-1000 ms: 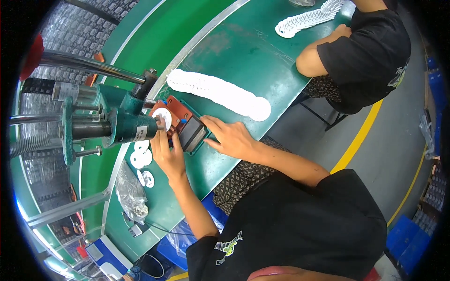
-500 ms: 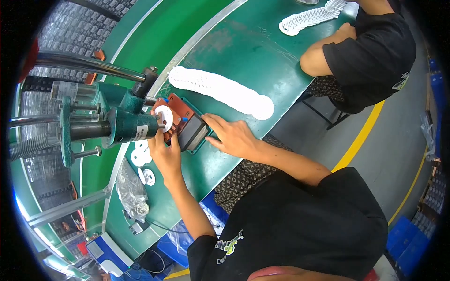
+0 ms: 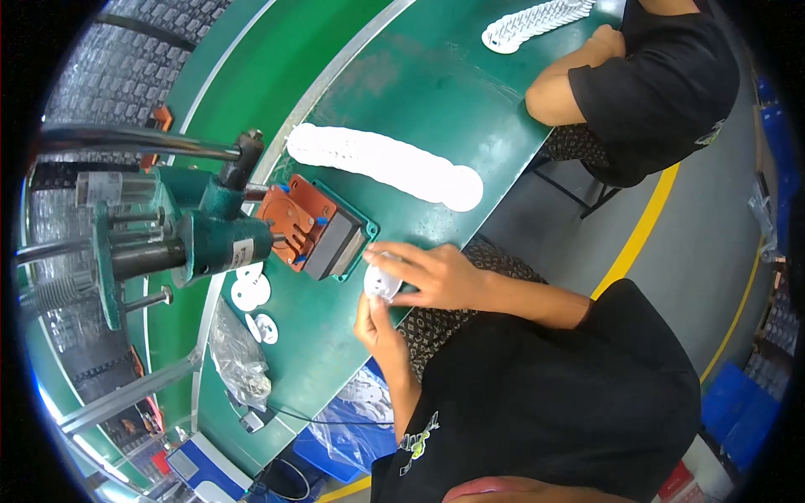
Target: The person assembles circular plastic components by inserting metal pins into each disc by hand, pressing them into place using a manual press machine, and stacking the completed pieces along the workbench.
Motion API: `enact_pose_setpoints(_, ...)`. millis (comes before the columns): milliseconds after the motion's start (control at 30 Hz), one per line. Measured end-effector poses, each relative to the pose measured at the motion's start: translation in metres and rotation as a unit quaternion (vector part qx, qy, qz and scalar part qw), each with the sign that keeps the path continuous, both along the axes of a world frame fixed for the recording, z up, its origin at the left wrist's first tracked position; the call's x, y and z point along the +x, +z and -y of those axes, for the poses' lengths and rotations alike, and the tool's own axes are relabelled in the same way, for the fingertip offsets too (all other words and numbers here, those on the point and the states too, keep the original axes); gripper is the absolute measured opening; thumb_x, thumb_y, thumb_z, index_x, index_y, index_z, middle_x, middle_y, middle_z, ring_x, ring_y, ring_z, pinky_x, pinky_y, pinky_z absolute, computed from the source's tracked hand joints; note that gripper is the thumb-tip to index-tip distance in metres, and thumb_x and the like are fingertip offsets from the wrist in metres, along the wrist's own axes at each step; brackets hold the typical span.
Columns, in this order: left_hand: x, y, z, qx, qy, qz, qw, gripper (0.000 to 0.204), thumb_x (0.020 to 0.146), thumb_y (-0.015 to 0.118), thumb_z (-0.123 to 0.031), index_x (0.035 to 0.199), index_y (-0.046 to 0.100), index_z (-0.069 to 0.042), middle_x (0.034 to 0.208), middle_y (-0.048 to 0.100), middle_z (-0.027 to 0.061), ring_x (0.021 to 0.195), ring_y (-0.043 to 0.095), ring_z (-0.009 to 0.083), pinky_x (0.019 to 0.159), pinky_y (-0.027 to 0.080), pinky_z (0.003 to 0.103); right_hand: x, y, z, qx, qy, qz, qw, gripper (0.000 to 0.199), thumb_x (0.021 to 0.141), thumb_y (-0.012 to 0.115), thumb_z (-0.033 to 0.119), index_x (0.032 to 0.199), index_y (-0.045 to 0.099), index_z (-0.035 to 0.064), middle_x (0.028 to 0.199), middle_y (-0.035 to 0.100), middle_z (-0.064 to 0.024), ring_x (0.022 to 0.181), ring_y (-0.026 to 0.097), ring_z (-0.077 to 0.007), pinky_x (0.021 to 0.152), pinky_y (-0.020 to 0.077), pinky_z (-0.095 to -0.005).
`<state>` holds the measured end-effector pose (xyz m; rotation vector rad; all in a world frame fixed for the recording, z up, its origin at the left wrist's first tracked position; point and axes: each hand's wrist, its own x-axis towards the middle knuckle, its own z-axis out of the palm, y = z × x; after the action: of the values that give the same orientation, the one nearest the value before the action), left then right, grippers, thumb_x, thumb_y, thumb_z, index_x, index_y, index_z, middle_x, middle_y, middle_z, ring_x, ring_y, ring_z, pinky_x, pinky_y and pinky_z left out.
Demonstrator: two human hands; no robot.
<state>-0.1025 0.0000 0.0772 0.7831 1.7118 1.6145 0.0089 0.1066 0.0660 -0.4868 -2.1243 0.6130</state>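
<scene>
A white plastic disc (image 3: 382, 283) with small holes is held at the front edge of the green table. Below it, my left hand (image 3: 382, 334) pinches its lower rim between thumb and fingers. My right hand (image 3: 443, 277) curls over the upper and right side, fingertips on its far rim. Just beyond my hands stands an orange fixture (image 3: 288, 220) with a round bare seat and blue pins. A dark grey block (image 3: 334, 243) sits beside that seat on a green base. The green hand press (image 3: 226, 243) reaches in from the left, its tip close to the fixture.
A long overlapping row of white discs (image 3: 377, 161) lies behind the fixture. Several loose discs (image 3: 250, 292) and a clear plastic bag (image 3: 239, 352) are left of my hands. A blue bin (image 3: 335, 448) is below the table edge. A co-worker (image 3: 654, 84) sits at the right.
The white disc has come out of the orange fixture toward me in my left hand. My right hand has left the grey block and now grips the disc too.
</scene>
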Motion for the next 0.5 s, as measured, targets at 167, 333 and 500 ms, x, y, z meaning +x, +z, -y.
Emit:
enact_pose_setpoints(167, 0.011, -0.004, -0.013, -0.059, -0.129, 0.005, 0.990, 0.034, 0.103, 0.044, -0.023, 0.107, 0.063, 0.005, 0.102, 0.066, 0.0101, 0.097, 0.063, 0.0176, 0.085, 0.049, 0.031, 0.056, 0.014, -0.009, -0.076, -0.072, 0.068, 0.992, 0.066, 0.073, 0.080, 0.033, 0.126, 0.055, 0.0041, 0.122, 0.061, -0.0087, 0.091, 0.068, -0.0226, 0.065, 0.0556, -0.0300)
enact_pose_setpoints(333, 0.006, -0.003, -0.035, -0.021, -0.157, 0.042, 0.986, 0.033, 0.103, 0.044, -0.019, 0.111, 0.061, 0.008, 0.107, 0.066, 0.0200, 0.096, 0.065, 0.0245, 0.081, 0.055, 0.035, 0.096, 0.029, -0.047, -0.167, -0.238, 0.191, 0.937, 0.068, 0.071, 0.080, 0.031, 0.128, 0.053, 0.0075, 0.131, 0.050, -0.0095, 0.098, 0.064, -0.0332, 0.076, 0.0541, -0.0415)
enact_pose_setpoints(500, -0.002, -0.010, -0.034, -0.009, -0.163, 0.079, 0.983, 0.023, 0.100, 0.049, -0.010, 0.111, 0.061, 0.006, 0.105, 0.066, 0.0166, 0.096, 0.065, 0.0205, 0.079, 0.056, 0.033, 0.089, 0.030, -0.062, -0.228, -0.185, 0.261, 0.919, 0.070, 0.071, 0.079, 0.032, 0.132, 0.053, 0.0102, 0.136, 0.047, -0.0074, 0.106, 0.060, -0.0325, 0.083, 0.0511, -0.0394)
